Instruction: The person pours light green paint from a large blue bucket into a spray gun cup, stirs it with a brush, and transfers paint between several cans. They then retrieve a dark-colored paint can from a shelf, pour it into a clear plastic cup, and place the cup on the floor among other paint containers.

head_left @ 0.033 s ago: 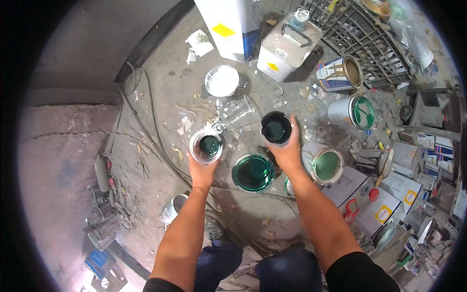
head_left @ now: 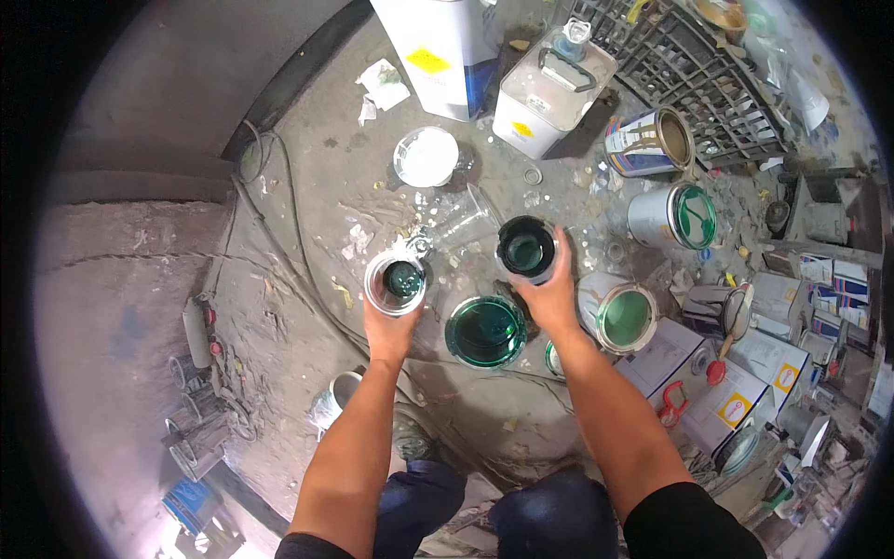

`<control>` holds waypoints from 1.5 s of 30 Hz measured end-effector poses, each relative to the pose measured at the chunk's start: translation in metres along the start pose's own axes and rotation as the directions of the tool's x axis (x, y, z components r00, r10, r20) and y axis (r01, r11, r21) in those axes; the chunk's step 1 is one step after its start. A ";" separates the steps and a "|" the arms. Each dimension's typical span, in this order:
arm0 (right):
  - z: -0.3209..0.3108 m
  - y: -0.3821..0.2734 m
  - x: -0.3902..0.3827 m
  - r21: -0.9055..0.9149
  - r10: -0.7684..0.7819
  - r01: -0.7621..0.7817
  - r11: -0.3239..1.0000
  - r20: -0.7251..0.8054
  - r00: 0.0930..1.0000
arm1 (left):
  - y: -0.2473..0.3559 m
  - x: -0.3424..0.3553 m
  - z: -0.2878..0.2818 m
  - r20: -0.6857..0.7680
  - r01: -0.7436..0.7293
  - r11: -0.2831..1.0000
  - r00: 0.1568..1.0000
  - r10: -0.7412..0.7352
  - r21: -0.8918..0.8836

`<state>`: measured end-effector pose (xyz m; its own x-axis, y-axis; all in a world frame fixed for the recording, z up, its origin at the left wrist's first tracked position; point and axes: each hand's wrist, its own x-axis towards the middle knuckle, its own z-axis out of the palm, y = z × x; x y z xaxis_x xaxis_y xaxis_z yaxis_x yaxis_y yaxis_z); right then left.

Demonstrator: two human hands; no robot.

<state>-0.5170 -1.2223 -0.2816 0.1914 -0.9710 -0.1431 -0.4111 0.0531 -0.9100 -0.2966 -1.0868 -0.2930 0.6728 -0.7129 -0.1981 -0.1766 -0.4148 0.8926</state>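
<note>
My left hand (head_left: 388,331) is wrapped round a clear plastic cup (head_left: 374,276) with dark green liquid at its bottom. My right hand (head_left: 551,292) grips another cup (head_left: 526,250), whose inside is coated in very dark green, almost black. Its mouth faces up toward me. The two cups are held apart. Between and below them stands an open round can (head_left: 486,333) of glossy dark green paint. Just right of my right wrist is a can with a lighter green top (head_left: 625,318).
Beyond the cups are a white-filled tub (head_left: 426,156), a clear empty-looking cup (head_left: 463,220) on its side and two tall metal canisters (head_left: 553,88). Paint cans (head_left: 672,216), a black crate (head_left: 694,79) and boxy tins (head_left: 717,401) crowd the right. Cables (head_left: 298,270) run along the left.
The cup in my right hand has tilted slightly, and more of its greenish bottom shows. My left hand and its cup have hardly moved.
</note>
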 end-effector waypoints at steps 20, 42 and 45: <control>-0.075 -0.106 -0.002 0.258 -0.037 0.005 0.966 0.119 0.992 | 0.047 -0.110 0.002 0.167 0.419 0.860 0.907 -0.385 -0.290; -0.116 0.100 -0.149 -0.298 0.325 -0.352 0.887 -0.138 0.936 | 0.032 -0.207 0.056 0.364 0.373 0.926 0.856 -0.368 0.059; -0.105 0.102 -0.145 -0.222 0.441 -0.458 0.861 -0.123 0.889 | 0.038 -0.213 0.043 0.337 0.402 0.912 0.850 -0.405 0.081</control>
<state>-0.6800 -1.1006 -0.3133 -0.1206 -0.8686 -0.4807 -0.6396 0.4383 -0.6315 -0.4780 -0.9750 -0.2347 0.4010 -0.6284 -0.6665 0.0514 -0.7110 0.7013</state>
